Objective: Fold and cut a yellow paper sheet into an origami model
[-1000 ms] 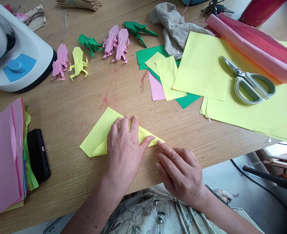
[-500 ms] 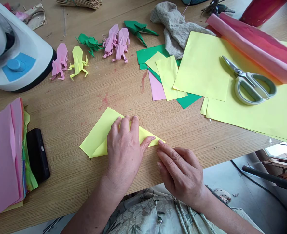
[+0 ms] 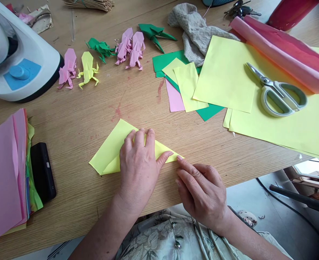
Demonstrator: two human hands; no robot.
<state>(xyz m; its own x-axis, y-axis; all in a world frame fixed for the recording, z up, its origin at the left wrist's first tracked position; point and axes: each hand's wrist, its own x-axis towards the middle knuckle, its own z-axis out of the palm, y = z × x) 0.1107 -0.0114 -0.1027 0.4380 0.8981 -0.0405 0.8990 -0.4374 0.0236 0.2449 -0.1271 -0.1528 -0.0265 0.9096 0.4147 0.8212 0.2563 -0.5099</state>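
Observation:
A folded sheet of yellow paper lies on the wooden table in front of me, with a fold running down to a narrow point at its right end. My left hand rests flat across the middle of the paper, palm down, fingers extended and thumb out to the right, hiding part of the sheet. At the narrow tip, my right hand has its fingers curled together, the index fingertip pressed on the paper's point. Whether its thumb is under the edge is hidden.
Scissors lie on large yellow sheets at the right, beside smaller paper pieces. Folded paper figures stand at the back, near a white-and-blue appliance. Coloured paper and a black phone are at left.

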